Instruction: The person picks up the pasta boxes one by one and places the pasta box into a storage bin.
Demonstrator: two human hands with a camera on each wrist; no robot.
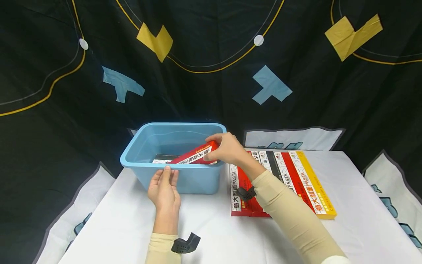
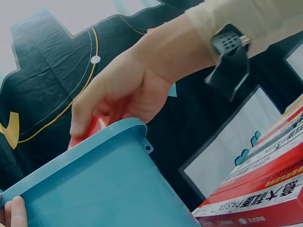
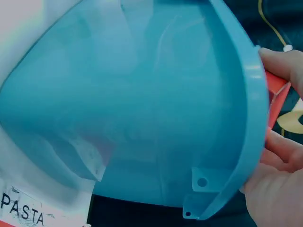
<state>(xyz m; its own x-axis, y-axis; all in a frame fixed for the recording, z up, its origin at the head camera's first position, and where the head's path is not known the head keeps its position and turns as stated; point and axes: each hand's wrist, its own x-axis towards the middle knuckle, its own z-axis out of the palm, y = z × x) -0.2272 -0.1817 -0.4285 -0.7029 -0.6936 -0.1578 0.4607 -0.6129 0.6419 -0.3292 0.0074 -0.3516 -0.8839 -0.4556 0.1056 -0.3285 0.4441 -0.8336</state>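
A light blue plastic bin (image 1: 197,183) stands near the table's back edge. My right hand (image 1: 227,148) grips the upper right end of a red pasta box (image 1: 197,152), which tilts down to the left inside the bin. Low in the bin lies a black-and-white box (image 1: 163,158), partly hidden by the front rim. At the front of the bin, my left hand (image 1: 166,192) holds the rim between thumb and fingers; some of its fingertips (image 2: 18,212) show against the outer wall in the left wrist view. The bin's rim hides the red box's lower end.
Right of the bin, several pasta boxes (image 1: 296,172) in red, black and yellow lie side by side on the white-covered table (image 1: 211,234). My right forearm crosses above them. A dark curtain (image 1: 204,99) hangs behind the table.
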